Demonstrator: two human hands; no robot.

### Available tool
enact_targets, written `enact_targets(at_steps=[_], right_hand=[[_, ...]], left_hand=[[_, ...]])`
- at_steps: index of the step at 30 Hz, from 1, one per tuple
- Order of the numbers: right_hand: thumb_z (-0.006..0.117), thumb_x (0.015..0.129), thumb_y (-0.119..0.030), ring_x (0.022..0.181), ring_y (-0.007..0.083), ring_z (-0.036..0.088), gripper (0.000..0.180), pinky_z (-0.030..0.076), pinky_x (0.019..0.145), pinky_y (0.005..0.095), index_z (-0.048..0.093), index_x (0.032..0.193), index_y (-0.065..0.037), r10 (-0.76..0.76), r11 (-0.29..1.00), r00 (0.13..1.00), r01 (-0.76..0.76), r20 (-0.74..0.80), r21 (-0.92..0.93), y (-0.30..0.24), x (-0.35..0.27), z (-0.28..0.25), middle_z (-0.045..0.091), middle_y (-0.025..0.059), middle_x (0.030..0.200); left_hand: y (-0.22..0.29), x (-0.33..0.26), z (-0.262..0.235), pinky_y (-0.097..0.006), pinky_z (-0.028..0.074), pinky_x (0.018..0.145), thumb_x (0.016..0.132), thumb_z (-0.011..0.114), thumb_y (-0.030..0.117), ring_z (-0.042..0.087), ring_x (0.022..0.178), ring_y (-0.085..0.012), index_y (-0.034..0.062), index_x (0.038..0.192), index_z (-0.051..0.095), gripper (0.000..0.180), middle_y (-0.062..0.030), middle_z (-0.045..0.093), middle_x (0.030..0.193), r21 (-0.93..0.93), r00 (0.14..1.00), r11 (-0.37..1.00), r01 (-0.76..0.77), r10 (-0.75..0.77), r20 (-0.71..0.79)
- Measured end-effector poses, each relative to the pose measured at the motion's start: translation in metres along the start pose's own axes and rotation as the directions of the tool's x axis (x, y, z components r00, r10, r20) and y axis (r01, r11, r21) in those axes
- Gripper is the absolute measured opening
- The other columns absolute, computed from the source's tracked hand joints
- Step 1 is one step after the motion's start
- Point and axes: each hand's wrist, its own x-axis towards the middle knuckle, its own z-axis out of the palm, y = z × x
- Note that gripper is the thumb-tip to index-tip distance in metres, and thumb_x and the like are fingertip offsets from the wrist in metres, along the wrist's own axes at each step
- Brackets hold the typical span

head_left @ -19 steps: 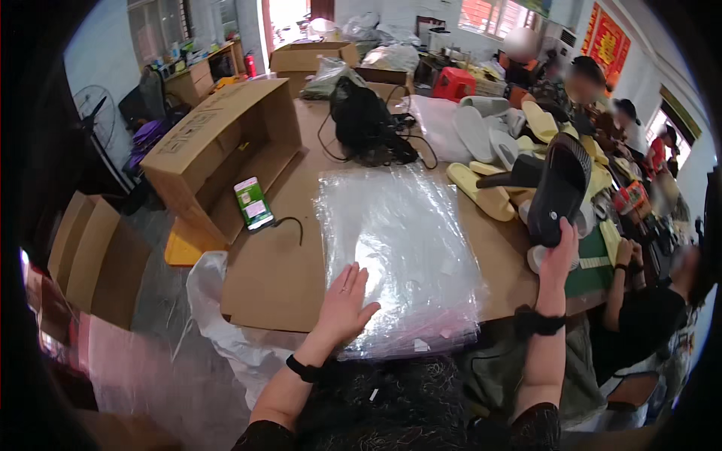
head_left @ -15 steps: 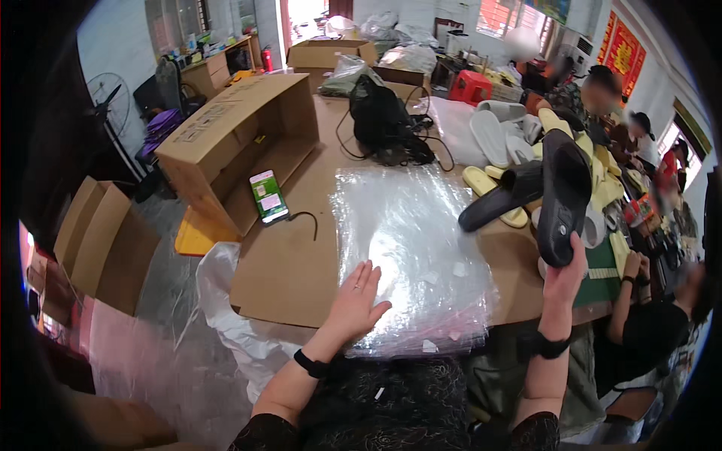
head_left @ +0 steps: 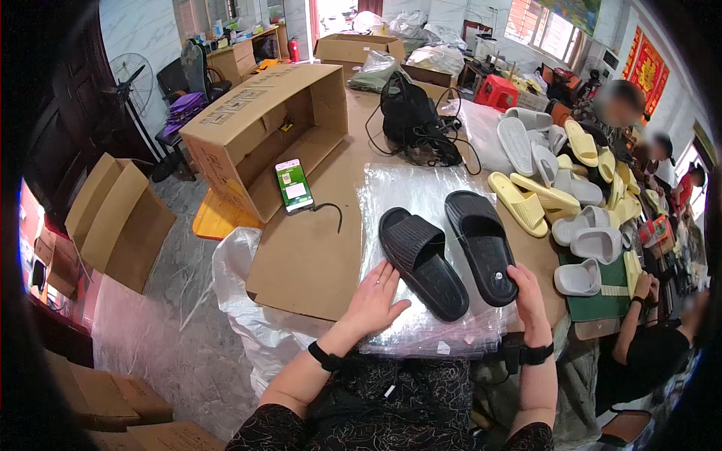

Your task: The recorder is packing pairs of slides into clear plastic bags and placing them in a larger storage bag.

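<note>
Your right grip (head_left: 532, 299) meets the right black slipper (head_left: 486, 252) at its near end; you cannot tell whether it pinches. Your left grip (head_left: 376, 302) is spread, just beside the left black slipper (head_left: 436, 281). Both slippers are over clear plastic (head_left: 398, 189) on the table (head_left: 301, 263). You seem to be positioning the pair; the next move likely calls for light fingers. Yellow slippers (head_left: 520, 204) lie far right; a phone (head_left: 294, 186), left.
</note>
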Motion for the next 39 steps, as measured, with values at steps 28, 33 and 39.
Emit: enact_targets(at_steps=[28, 33, 39], right_hand=[[0.063, 0.089, -0.035, 0.081, 0.0459, 0.063, 0.043, 0.051, 0.075, 0.0518, 0.063, 0.08, 0.007, -0.334, 0.194, 0.929, 0.233, 0.159, -0.953, 0.033, 0.072, 0.085, 0.063, 0.0288, 0.085], [0.062, 0.09, -0.034, 0.079, 0.0476, 0.062, 0.044, 0.05, 0.074, 0.0532, 0.062, 0.078, 0.008, -0.315, 0.29, 0.944, 0.194, 0.098, -0.937, 0.019, 0.018, 0.087, 0.062, 0.0303, 0.078], [0.062, 0.09, -0.043, 0.078, 0.045, 0.065, 0.054, 0.052, 0.071, 0.0507, 0.062, 0.076, 0.008, -0.317, 0.145, 0.945, 0.128, 0.077, -0.981, 0.051, -0.001, 0.062, 0.064, 0.0304, 0.081]], left_hand=[[0.001, -0.003, -0.002, -0.047, 0.029, 0.115, 0.093, 0.058, 0.046, 0.032, 0.141, -0.042, -0.0066, 0.142, 0.04, 0.073, -0.0276, 0.036, 0.151, 0.039, 1.0, 0.999, -0.01, 0.009, 0.013], [0.001, -0.003, -0.007, -0.046, 0.027, 0.117, 0.093, 0.057, 0.045, 0.029, 0.143, -0.0397, -0.0041, 0.143, 0.04, 0.072, -0.0256, 0.033, 0.153, 0.022, 0.998, 0.999, 0.034, -0.035, 0.051], [0.001, 0.0, -0.006, -0.046, 0.028, 0.116, 0.091, 0.059, 0.042, 0.032, 0.141, -0.0423, -0.0061, 0.14, 0.044, 0.07, -0.0293, 0.036, 0.15, -0.007, 1.0, 1.0, -0.024, 0.024, 0.015]])
